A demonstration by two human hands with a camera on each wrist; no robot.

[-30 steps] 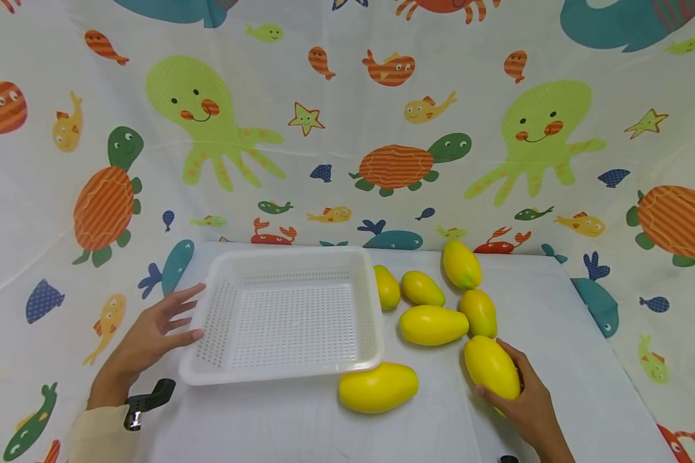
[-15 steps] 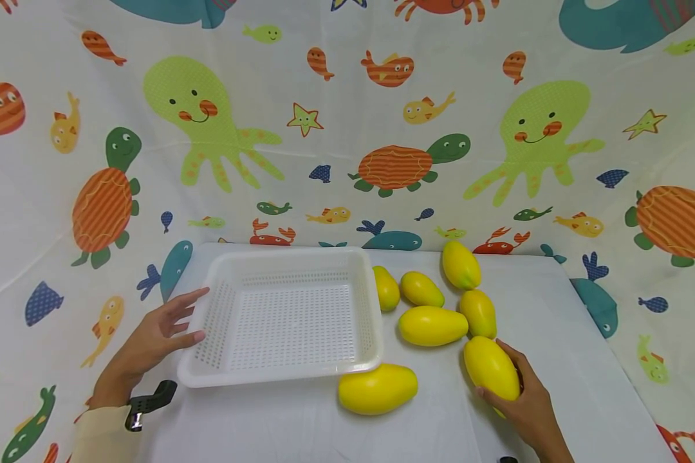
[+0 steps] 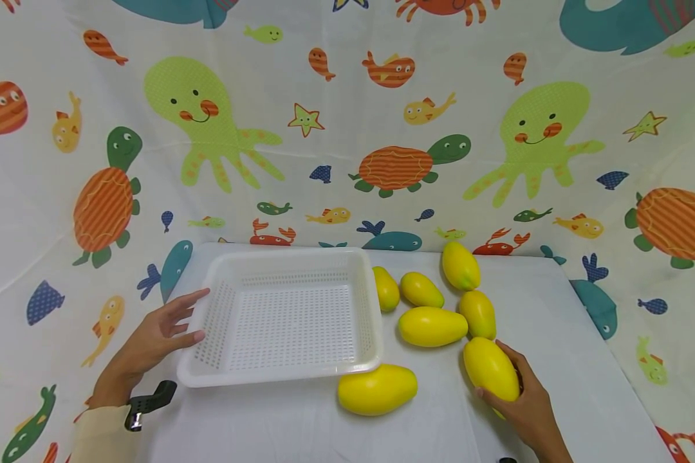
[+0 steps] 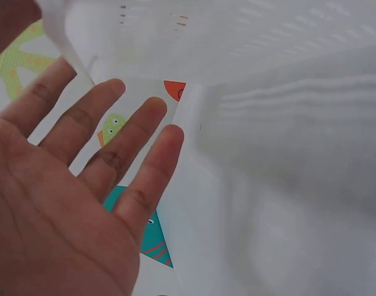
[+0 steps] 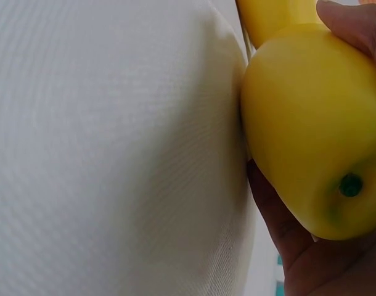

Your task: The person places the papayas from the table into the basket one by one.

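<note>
Yellow, smooth, oval fruit is lying right of the white, rectangular plastic basket, your right hand gripping it, your left hand splayed at the basket's left. Six similar fruits are lying outside, none inside yet.

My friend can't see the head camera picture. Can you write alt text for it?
A person's right hand holds a yellow fruit at a white table, while their left hand is at the left edge of a white basket. Six more yellow fruits lie nearby, and a sea-animal cloth hangs behind.
</note>
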